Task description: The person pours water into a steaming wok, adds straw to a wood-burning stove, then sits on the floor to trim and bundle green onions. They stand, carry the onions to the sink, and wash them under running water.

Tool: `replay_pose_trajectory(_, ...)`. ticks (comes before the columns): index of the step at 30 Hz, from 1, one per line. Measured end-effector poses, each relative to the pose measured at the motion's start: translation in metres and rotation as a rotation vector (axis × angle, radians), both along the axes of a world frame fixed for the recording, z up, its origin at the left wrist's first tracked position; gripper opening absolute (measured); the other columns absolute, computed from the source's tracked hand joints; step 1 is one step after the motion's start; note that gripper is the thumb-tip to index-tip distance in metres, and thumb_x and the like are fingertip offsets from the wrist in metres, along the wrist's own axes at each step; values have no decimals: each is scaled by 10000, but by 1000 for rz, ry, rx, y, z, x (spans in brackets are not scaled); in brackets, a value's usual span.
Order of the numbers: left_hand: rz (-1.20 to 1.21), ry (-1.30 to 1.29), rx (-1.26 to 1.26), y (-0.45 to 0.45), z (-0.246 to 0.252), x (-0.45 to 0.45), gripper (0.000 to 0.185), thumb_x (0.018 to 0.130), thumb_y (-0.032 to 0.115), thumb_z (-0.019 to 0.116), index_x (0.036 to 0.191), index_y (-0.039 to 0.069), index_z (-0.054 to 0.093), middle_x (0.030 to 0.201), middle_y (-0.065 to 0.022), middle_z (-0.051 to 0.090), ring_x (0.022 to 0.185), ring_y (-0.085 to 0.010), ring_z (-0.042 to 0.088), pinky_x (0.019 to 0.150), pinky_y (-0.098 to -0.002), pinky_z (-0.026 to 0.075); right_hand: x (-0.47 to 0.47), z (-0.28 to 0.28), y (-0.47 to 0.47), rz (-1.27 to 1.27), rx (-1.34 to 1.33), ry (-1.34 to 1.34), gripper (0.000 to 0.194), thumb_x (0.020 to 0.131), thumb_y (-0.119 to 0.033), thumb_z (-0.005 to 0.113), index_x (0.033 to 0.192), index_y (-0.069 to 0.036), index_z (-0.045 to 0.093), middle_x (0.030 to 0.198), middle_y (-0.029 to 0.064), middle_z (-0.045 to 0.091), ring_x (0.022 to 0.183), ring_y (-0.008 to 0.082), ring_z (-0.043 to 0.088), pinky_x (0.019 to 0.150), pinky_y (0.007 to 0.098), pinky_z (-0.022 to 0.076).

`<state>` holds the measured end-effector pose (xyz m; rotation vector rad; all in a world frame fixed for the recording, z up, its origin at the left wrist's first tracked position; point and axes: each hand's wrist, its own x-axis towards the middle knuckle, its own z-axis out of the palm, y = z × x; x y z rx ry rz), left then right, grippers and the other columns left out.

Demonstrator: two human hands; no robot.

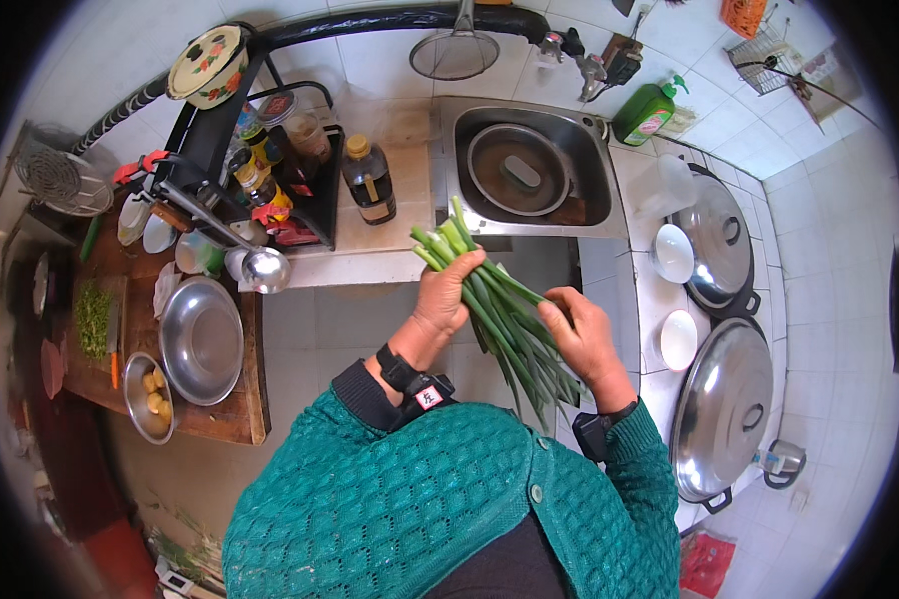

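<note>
My left hand grips a bunch of green onions near its pale stem ends. The stems point up towards the sink, and the long green leaves hang down to the right. At the right side of the bunch, my right hand has its thumb and fingers curled together on a leaf. The bunch is held in the air in front of my body, above the floor. Part of the stems is hidden behind my left fingers.
Ahead is a steel sink holding a metal basin of water. A dark sauce bottle stands left of it. Lidded pans and white bowls line the right counter. At left, a wooden table bears a knife and potatoes.
</note>
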<state>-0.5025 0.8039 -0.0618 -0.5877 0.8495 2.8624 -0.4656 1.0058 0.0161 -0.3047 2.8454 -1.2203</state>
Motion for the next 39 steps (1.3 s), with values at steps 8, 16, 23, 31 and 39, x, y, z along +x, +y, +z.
replay_pose_trajectory(8,-196,106,-43,16,-4,-5,227,831,-15,663,1049,0,601,946,-99,664,853,-217,663,786,-345,564,-46,-17,-5,23,-23,-29,399,971,-340,526,1223,-39,597,1174,189,607,1076,360,600,892,425,482)
replay_pose_trajectory(16,-57,91,-20,31,-11,-43,275,858,-8,662,1127,-20,604,1042,-76,666,935,-188,653,865,-323,543,-95,-33,-42,244,171,85,776,884,-557,573,1235,112,400,1170,253,473,1046,433,543,830,494,504)
replay_pose_trajectory(23,90,-145,-317,38,-13,-69,228,846,27,672,1060,-21,608,951,-110,676,818,-232,683,742,-366,587,-182,-66,0,740,-167,-232,623,919,-504,520,1178,57,596,1143,250,619,1090,392,586,936,459,457)
replay_pose_trajectory(31,190,-168,-243,8,-19,-55,136,839,88,673,906,0,594,820,-118,637,761,-288,689,679,-418,598,-338,-259,106,-28,-36,-497,461,863,-354,634,959,97,635,847,231,691,677,306,710,635,383,573)
replay_pose_trajectory(39,260,-177,-224,-19,-24,-50,143,850,106,662,921,-2,601,834,-112,643,772,-291,684,715,-426,590,-358,-264,103,-315,-479,-1141,263,847,-209,617,863,53,592,695,184,660,545,323,663,438,427,524)
